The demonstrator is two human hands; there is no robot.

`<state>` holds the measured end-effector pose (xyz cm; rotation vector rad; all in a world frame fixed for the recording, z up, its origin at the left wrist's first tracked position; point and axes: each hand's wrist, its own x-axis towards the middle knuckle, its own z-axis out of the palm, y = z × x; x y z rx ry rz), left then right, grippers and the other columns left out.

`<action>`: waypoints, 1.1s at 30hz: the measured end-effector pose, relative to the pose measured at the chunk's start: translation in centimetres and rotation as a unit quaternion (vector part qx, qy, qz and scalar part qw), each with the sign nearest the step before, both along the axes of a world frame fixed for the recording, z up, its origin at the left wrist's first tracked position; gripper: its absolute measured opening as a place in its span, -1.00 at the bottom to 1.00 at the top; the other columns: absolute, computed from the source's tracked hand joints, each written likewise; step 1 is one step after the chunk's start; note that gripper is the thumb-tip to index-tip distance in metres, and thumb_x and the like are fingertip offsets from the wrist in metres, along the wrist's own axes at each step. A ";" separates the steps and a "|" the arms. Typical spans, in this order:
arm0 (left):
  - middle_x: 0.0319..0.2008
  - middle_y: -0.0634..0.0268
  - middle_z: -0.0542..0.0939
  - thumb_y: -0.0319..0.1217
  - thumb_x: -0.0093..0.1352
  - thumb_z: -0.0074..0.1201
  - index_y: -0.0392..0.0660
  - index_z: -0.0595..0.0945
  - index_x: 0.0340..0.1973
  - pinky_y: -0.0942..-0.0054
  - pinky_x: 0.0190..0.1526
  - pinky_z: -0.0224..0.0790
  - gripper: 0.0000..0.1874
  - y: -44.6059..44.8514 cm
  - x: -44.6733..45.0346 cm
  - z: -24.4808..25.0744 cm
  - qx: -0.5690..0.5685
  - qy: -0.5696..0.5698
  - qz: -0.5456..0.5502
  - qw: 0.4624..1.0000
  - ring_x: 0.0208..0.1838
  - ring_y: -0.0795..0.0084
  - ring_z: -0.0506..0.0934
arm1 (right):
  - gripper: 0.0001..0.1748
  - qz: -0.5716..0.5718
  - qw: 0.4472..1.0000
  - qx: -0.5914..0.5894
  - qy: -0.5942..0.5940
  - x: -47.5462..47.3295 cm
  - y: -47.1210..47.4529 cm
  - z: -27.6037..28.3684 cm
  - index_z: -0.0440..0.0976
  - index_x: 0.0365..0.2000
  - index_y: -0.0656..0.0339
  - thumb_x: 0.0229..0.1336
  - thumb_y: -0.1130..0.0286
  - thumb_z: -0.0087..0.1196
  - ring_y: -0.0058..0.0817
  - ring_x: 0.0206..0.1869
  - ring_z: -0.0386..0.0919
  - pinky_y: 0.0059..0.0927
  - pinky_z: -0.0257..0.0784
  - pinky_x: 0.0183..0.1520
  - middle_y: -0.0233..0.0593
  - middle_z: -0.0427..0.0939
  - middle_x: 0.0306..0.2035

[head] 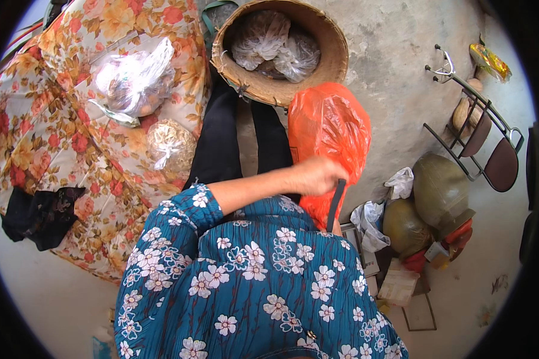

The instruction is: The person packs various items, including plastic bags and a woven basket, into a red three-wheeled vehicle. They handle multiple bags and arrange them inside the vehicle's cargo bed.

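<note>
A red plastic bag (330,121), puffed out at its far end, lies at my right side. My left hand (322,175) is closed at the near part of the bag, beside a dark strap (336,204); blur hides exactly what its fingers hold. Only a sliver of my right hand (336,228) shows below the strap, against the bag's near end; my shirt and the bag hide the rest. Beyond my knees stands a round woven basket (280,92) with clear plastic bags (269,40) inside.
On the floral cloth (130,148) at left lie a filled clear bag (134,85), a tied bag of pale dry food (171,141) and a dark cloth (42,215). At right are a metal-framed chair (480,130), large green-brown gourds (442,193) and a cardboard box (397,282).
</note>
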<state>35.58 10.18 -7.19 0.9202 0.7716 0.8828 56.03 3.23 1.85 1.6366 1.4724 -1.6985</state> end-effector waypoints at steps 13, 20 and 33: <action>0.19 0.01 0.15 -0.25 -0.05 0.29 -0.04 0.11 0.20 -0.06 0.10 0.13 -0.06 10.2 -11.7 -30.2 -0.293 0.656 -0.004 0.696 0.25 -0.07 0.11 | -0.82 -0.236 0.967 -0.070 -0.060 5.1 -9.4 -1.6 0.52 -0.34 0.23 -0.05 0.47 0.11 -0.39 -0.41 0.56 -0.45 0.39 -0.33 -0.17 0.57 -0.51; -0.04 0.06 0.39 -0.23 -0.07 0.31 -0.06 0.24 0.11 0.20 -0.11 0.38 -0.14 8.9 -10.9 -35.4 -0.234 0.723 -0.021 0.649 -0.01 0.05 0.42 | -0.82 -0.253 0.947 -0.126 -0.151 2.2 -7.2 -2.2 0.51 -0.30 0.29 0.00 0.53 0.08 -0.46 -0.29 0.54 -0.47 0.37 -0.22 -0.24 0.59 -0.38; -0.40 0.09 0.44 -0.44 -0.03 0.11 -0.14 0.43 -0.24 0.17 -0.44 0.37 -0.59 9.5 0.1 -19.7 -0.013 0.487 0.071 0.870 -0.44 0.09 0.51 | -0.86 -0.290 0.913 -0.184 -0.221 4.1 -9.2 -3.9 0.54 -0.41 0.32 -0.05 0.49 0.16 -0.59 -0.44 0.45 -0.50 0.35 -0.33 -0.35 0.55 -0.48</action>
